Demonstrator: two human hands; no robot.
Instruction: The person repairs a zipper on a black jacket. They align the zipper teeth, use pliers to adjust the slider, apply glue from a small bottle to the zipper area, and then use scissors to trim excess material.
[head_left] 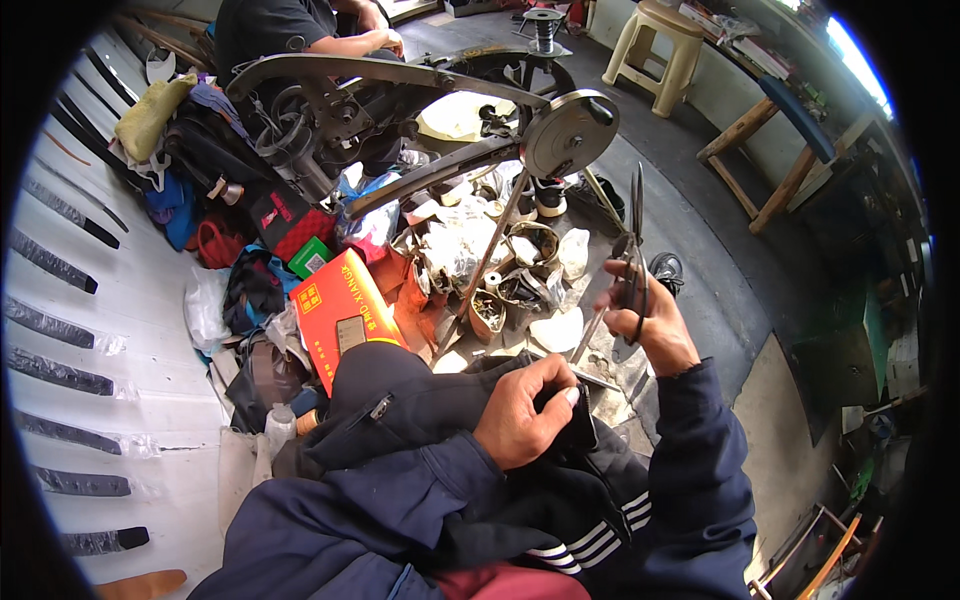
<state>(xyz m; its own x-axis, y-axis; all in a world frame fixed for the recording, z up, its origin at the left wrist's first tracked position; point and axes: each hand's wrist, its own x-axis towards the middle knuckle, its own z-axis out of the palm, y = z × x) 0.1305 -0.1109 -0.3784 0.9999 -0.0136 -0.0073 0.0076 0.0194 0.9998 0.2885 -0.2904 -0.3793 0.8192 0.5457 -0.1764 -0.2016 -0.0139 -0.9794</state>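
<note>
Scissors (637, 210) stand almost upright in my right hand (665, 325), blades pointing up and away. The fingers wrap round the handles, and the hand is held to the right of my lap. Over my lap, my left hand (525, 412) is closed, thumb against the fingers, on the edge of a black garment (610, 475) with white stripes. Part of the garment lies under my left hand and forearm. A zip shows on the dark cloth over my left knee (375, 395).
A metal hand-cranked sewing machine (440, 75) with a round wheel (570, 135) stands ahead. Below it are cluttered containers (490, 310). A red-orange box (345, 300) and heaped bags lie left. A person (290, 25) sits beyond. Stools (655, 45) stand far right.
</note>
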